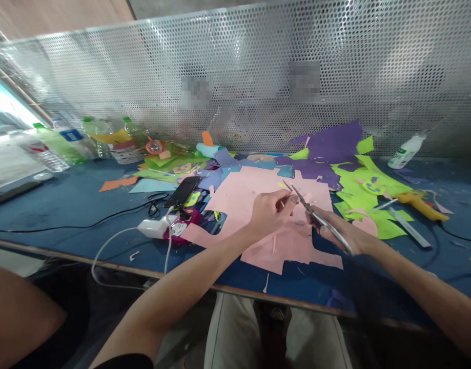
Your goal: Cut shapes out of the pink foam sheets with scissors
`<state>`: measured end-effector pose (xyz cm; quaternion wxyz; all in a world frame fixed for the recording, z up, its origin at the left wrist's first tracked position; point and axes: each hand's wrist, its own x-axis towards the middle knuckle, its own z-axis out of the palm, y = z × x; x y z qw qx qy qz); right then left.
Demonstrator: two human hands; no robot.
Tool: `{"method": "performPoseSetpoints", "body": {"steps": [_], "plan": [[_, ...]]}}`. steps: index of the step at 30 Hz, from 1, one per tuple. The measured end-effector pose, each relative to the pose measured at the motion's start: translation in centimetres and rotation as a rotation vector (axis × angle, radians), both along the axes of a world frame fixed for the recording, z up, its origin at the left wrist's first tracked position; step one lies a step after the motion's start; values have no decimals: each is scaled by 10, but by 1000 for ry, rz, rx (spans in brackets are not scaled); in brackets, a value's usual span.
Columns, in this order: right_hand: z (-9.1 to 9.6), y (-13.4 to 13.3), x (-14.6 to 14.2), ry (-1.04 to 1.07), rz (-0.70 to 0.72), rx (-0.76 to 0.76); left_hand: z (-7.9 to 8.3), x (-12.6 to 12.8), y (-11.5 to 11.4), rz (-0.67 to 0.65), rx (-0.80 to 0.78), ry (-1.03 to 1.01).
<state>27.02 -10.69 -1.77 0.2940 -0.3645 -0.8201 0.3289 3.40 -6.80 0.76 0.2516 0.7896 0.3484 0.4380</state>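
My right hand grips a pair of metal scissors, their blades parted and pointing up and to the left. My left hand is closed in a pinch close to the blades. Whatever sits between its fingertips is too small to make out. Beneath both hands lie pink sheets with cut-out edges, overlapping on the blue table. Small pink scraps rest on them around the scissors. A rounded pink cut-out lies just right of my right hand.
At right are a yellow glue gun, a utility knife, lime sheets and a white bottle. Purple sheets lean on the perforated metal panel. Left are a phone, a charger, cables and plastic bottles.
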Motion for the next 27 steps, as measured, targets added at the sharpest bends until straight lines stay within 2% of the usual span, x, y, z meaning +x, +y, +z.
{"method": "performPoseSetpoints", "body": {"steps": [9,14,21,27], "plan": [[3,0,-1,-18,10,36,0,-1,2,-15,1,28],[1,2,-1,-43,-34,38,1,-1,3,-7,6,54],[0,3,0,-126,-105,147,3,-1,3,-1,7,64],[1,4,2,-165,-121,141,-1,-1,5,-38,-32,40]]}}
